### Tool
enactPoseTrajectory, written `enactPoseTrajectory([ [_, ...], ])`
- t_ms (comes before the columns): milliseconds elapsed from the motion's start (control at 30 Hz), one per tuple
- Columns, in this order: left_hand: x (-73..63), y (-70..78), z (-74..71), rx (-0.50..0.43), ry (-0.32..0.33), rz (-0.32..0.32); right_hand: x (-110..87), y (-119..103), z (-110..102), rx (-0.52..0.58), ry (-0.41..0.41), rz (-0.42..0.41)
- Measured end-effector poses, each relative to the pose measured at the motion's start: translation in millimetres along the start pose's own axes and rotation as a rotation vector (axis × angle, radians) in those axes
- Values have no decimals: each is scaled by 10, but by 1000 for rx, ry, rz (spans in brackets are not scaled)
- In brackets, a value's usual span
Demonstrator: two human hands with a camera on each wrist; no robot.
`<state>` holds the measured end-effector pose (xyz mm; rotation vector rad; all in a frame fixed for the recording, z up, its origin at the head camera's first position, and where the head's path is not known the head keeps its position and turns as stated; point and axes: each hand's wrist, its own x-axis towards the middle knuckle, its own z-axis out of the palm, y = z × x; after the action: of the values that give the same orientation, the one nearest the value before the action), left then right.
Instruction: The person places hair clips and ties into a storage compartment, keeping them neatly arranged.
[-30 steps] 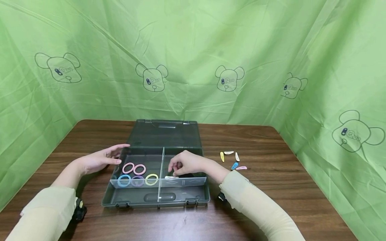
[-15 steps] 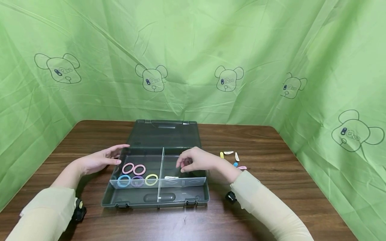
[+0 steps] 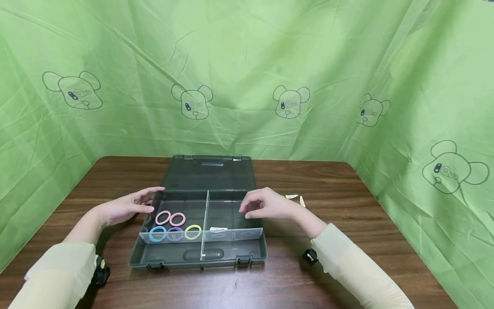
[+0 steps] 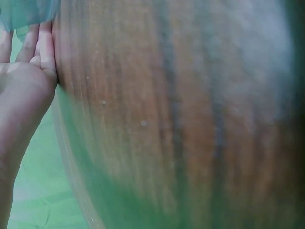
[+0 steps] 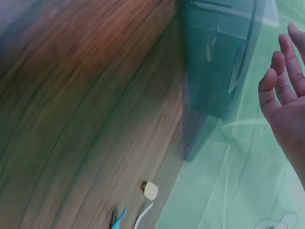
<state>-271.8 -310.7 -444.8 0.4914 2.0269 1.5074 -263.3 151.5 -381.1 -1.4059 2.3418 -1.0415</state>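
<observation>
Organizer box (image 3: 164, 253) open on table (image 3: 308, 180), lid (image 3: 210, 171) folded back beyond the fingers. Left hand (image 3: 133, 205) at the box's left wall, fingers extended against it, thumb near the rim. Right hand (image 3: 268, 204) over the back right compartment, near its right wall; fingers loosely bent, narrow gap to thumb, nothing held. 1 white snap clip (image 3: 218, 229) in that compartment, left and nearside of the right fingers, by the divider (image 3: 243, 234). 5 hair ties in the back left compartment, right and nearside of the left fingers: 2 pink (image 3: 177, 225), 1 blue (image 3: 158, 227), 1 purple (image 3: 175, 228), 1 yellow (image 3: 193, 226). 2 white clips (image 3: 291, 196) on table, right of the right fingers. Right wrist view adds 1 blue clip (image 5: 119, 218), well apart from those fingers.
</observation>
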Motion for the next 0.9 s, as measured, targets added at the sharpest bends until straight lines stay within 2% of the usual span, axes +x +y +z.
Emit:
enactPoseTrajectory([
  [300, 10, -12, 0, 25, -3, 12, -329, -226, -203, 10, 97, -21],
  [433, 11, -10, 0, 39, 12, 14, -484, -208, -264, -9, 127, -25],
  [567, 13, 4, 5, 57, 44, 22, -630, -140, -288, -15, 144, -12],
  [667, 11, 20, 8, 81, 76, 43, -759, 41, -281, -28, 154, 9],
  [800, 18, 32, -1, 123, 125, 68, -941, 270, -288, -49, 171, 77],
  [900, 30, 41, -14, 154, 147, 65, -1058, 325, -319, -52, 183, 128],
])
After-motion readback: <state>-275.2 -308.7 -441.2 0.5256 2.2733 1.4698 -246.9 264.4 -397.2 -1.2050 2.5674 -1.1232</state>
